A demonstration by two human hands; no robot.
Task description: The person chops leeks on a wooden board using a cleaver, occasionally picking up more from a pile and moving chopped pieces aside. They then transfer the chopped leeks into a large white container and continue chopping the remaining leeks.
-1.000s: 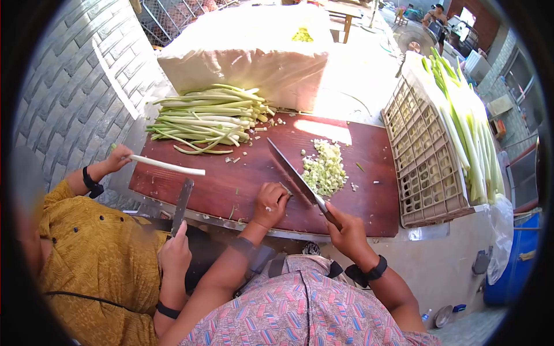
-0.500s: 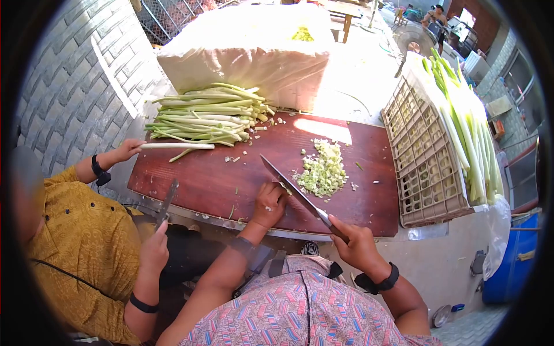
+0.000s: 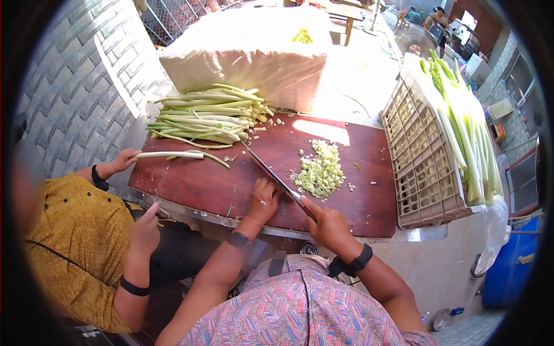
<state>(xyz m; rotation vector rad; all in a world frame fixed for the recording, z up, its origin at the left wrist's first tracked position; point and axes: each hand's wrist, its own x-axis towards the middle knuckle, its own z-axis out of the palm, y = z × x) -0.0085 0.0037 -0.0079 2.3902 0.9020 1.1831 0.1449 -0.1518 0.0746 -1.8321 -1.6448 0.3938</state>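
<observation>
My right hand (image 3: 330, 226) is closed round the handle of a long knife (image 3: 276, 177), its blade slanting up and left over the red-brown board (image 3: 358, 202). My left hand (image 3: 264, 202) rests at the board's near edge, left of the blade, with fingers curled; what they hold, if anything, is hidden. Chopped scallion pieces (image 3: 321, 170) lie in a pile just right of the blade. A heap of long scallion stalks (image 3: 202, 115) covers the back left of the board.
A co-worker in a yellow shirt (image 3: 86, 230) at the left holds one stalk (image 3: 170, 154) over the board. Upright at the right, a plastic crate (image 3: 424, 155) stands beside more scallions (image 3: 470, 138). Behind the board is a covered table (image 3: 248, 63). A distant person (image 3: 437, 22) is at the upper right.
My right hand and the knife have moved left, and my left hand slightly left too. The co-worker's stalk has shifted left, and their other hand has moved left and down.
</observation>
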